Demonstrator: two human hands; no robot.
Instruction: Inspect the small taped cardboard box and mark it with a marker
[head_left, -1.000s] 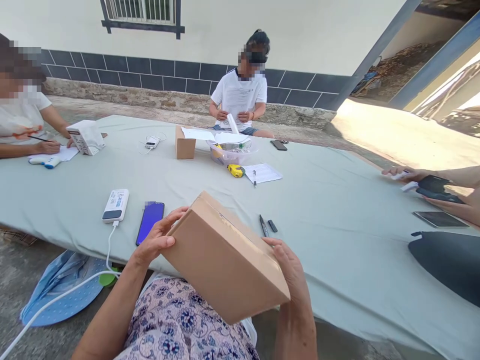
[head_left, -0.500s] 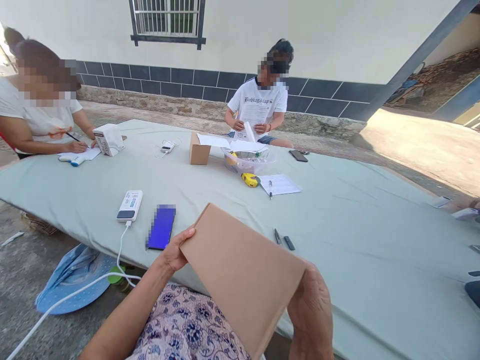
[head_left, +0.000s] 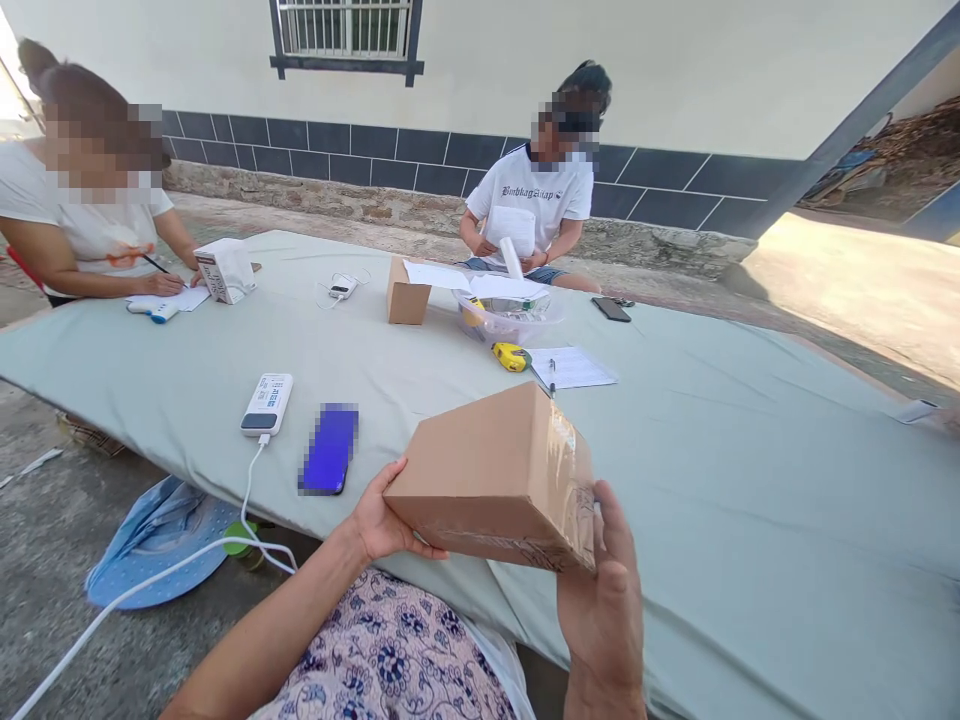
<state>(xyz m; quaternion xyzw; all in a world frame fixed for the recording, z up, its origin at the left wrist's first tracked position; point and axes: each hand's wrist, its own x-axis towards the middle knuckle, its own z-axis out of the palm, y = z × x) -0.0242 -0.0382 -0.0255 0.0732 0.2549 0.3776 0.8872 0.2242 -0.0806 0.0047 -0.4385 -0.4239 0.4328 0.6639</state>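
A brown cardboard box (head_left: 487,468), taped on its right end, is held up over my lap in front of the table's near edge. My left hand (head_left: 379,522) cups its lower left side with the thumb on the front. My right hand (head_left: 604,590) grips the taped right end from below. The box is tilted, its broad brown face toward me.
A grey-green cloth (head_left: 712,430) covers the long table. On it lie a blue phone (head_left: 330,448), a white power bank (head_left: 267,404) with cable, a yellow tape measure (head_left: 512,356), papers, a clear bowl (head_left: 508,315) and a small box (head_left: 407,292). Two people sit across.
I have turned the box in my hands, so its taped end now shows at the right. My view has shifted left and the box sits higher.
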